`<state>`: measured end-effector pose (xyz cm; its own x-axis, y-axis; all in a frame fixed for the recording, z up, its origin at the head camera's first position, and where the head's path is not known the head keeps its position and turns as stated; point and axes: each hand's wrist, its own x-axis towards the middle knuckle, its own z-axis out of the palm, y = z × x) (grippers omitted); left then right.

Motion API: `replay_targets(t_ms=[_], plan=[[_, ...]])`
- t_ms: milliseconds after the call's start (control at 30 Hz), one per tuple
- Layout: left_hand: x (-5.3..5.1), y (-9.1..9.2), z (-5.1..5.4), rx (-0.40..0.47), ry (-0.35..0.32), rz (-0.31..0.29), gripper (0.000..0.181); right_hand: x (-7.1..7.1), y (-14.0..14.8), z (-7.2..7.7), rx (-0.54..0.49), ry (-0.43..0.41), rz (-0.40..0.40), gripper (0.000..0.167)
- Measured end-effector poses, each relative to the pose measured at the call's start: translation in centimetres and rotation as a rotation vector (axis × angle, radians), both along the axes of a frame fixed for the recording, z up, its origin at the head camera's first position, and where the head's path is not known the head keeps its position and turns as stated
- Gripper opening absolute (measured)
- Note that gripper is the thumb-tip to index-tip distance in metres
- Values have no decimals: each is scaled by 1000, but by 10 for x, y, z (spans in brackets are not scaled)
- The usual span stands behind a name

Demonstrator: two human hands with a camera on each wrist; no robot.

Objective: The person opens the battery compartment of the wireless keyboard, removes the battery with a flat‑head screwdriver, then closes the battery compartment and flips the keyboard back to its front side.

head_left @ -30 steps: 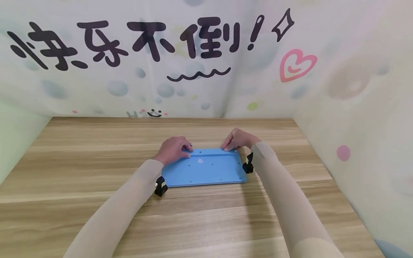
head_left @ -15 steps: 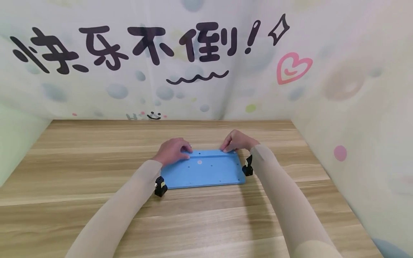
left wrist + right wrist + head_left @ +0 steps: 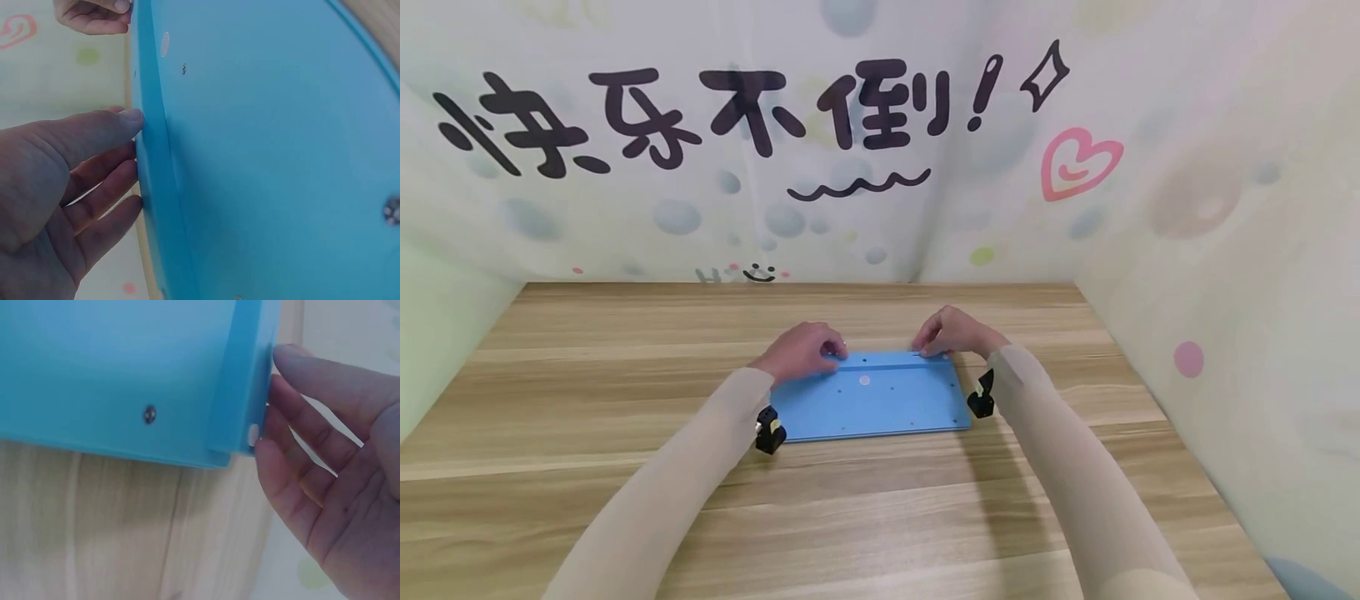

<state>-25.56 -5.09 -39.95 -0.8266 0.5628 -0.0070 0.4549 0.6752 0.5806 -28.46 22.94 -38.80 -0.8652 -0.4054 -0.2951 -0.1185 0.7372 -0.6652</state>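
Note:
A blue keyboard (image 3: 872, 400) lies underside up on the table, its keys hidden. Screws dot its flat back, and a raised ridge (image 3: 891, 361) runs along the far edge. On the left part of that ridge, my left hand (image 3: 801, 350) holds the edge with the thumb on the near side and fingers behind. My right hand (image 3: 958, 332) holds the ridge close to its right end. In the right wrist view the thumb and fingers (image 3: 287, 481) touch the ridge's edge beside a small pale pad (image 3: 253, 434). A round pale sticker (image 3: 865, 381) sits near the ridge.
The wood-grain table (image 3: 865, 517) extends around the keyboard. A printed cloth (image 3: 737, 225) with large black characters hangs behind its far edge, and pale cloth (image 3: 1217, 292) stands along the right side. Small black wrist cameras (image 3: 770, 431) hang under both sleeves.
The scene sits slightly lower in the head view. Both hands stay at the keyboard's ridge, and the keyboard itself has hardly moved on the table.

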Motion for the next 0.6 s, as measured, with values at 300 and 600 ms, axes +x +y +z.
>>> replay_targets(t_ms=[300,600], plan=[[8,-12,11,88,-73,10,16,14,13,7,-19,60,36,23],[14,-33,11,111,-37,21,14,34,29,5,-40,67,-6,25]])
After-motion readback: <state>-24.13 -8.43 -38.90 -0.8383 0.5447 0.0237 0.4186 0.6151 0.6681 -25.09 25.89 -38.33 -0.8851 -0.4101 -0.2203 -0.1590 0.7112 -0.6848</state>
